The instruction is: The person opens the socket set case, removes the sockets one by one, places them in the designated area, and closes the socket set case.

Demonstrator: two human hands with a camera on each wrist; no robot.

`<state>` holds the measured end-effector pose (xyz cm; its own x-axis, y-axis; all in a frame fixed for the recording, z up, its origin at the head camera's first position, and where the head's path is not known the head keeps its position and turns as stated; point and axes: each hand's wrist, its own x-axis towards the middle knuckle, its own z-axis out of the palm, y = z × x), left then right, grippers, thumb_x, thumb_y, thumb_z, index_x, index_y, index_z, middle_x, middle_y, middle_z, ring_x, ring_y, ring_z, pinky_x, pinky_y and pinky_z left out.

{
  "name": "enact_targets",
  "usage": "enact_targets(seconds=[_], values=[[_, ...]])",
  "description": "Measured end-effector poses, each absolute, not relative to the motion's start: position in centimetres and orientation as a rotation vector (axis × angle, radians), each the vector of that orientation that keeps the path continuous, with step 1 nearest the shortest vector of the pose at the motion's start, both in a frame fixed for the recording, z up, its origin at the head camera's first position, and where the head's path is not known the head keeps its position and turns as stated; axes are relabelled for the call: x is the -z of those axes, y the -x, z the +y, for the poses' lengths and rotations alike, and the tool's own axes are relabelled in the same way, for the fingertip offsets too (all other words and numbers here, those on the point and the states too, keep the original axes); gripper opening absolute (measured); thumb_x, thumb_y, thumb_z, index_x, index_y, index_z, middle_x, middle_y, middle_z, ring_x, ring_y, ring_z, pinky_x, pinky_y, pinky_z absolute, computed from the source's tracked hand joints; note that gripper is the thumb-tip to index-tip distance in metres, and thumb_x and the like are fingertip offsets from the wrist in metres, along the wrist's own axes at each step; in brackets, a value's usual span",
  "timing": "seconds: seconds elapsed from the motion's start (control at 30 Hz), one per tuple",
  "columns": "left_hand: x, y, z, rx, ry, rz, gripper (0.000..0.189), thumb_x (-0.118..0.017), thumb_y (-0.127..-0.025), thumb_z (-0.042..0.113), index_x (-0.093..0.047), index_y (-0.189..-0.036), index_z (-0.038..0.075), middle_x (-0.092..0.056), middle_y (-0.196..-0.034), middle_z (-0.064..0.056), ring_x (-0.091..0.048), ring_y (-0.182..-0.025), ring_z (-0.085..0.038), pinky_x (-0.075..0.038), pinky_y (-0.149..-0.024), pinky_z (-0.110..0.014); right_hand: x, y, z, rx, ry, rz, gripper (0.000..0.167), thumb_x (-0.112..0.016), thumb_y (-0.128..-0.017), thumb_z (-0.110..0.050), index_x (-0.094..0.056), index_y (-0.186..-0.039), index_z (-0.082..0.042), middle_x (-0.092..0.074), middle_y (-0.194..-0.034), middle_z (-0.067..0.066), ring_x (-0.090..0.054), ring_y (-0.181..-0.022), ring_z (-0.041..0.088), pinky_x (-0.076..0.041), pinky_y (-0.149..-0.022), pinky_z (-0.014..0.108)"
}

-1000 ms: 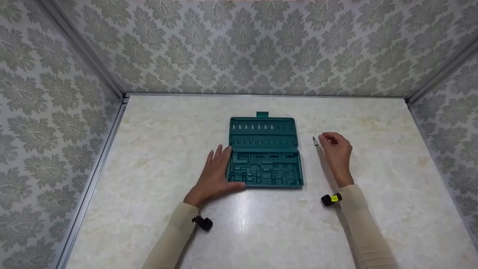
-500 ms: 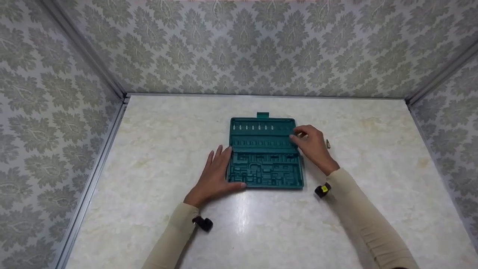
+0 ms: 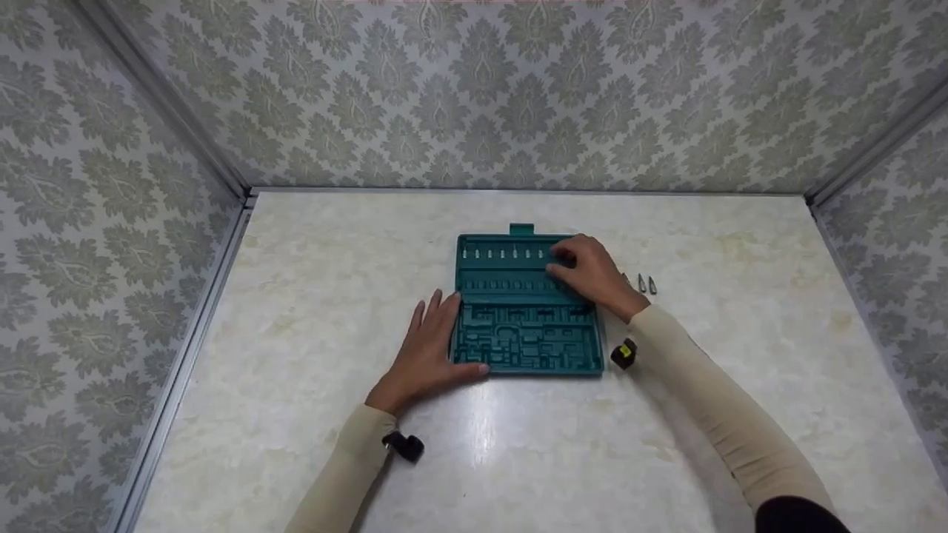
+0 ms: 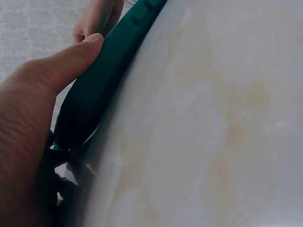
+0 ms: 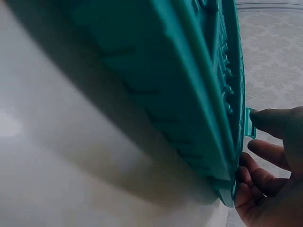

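Observation:
A green plastic bit case (image 3: 529, 337) lies unfolded on the table, with several small metal bits (image 3: 502, 253) in the upper row of its lid. My left hand (image 3: 424, 352) rests against its left side with straight fingers, the thumb on the front edge; the thumb (image 4: 80, 56) also shows in the left wrist view. Over the right part of the lid, my right hand (image 3: 592, 272) has thumb and forefinger bent toward each other at the upper row. In the right wrist view its thumb (image 5: 274, 120) and forefinger look slightly apart; whether a bit sits between them is hidden.
Pointed metal bits (image 3: 642, 283) lie on the table right of the case, one partly behind my right wrist. The case's latch tab (image 3: 521, 229) sticks out at the back. Patterned wall panels (image 3: 481, 96) stand behind and beside the pale table (image 3: 333, 252).
My right hand has moved left from beside the loose bits to the lid's upper row, uncovering more of those bits. The left hand has stayed on the case.

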<state>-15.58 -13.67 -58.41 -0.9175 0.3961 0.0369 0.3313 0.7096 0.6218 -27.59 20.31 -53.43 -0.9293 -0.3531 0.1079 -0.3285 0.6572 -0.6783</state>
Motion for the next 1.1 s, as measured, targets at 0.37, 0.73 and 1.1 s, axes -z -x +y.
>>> enact_targets(seconds=[0.37,0.73,1.1], values=[[58.3,15.6,-13.6,-1.005,-0.595,2.804,0.136,-0.075,-0.081,0.083,-0.009,-0.179,0.016,-0.013,-0.185,-0.001,0.003,-0.172,-0.023,0.008,-0.137,-0.044,53.5,29.5,19.0,1.095,0.599,2.752,0.041,-0.074,-0.109,-0.020,-0.070,-0.142,0.002,-0.066,-0.130,0.021,-0.061,-0.117,0.036,-0.052,-0.105,0.056],[58.3,15.6,-13.7,-0.997,-0.606,2.805,0.136,-0.073,-0.081,0.086,-0.008,-0.179,0.017,-0.012,-0.185,0.000,0.005,-0.172,-0.022,0.009,-0.137,-0.042,53.1,30.2,18.8,1.081,0.573,2.671,0.046,-0.071,-0.109,-0.016,-0.064,-0.147,0.009,-0.062,-0.135,0.029,-0.060,-0.124,0.042,-0.051,-0.110,0.060],[58.5,15.6,-13.7,-1.008,-0.596,2.803,0.137,-0.074,-0.081,0.086,-0.010,-0.179,0.015,-0.013,-0.185,-0.005,0.004,-0.172,-0.023,0.007,-0.137,-0.045,53.4,29.9,18.1,1.294,0.363,2.630,0.038,-0.075,-0.105,-0.008,-0.064,-0.139,0.003,-0.060,-0.134,0.024,-0.056,-0.120,0.036,-0.048,-0.109,0.055]])
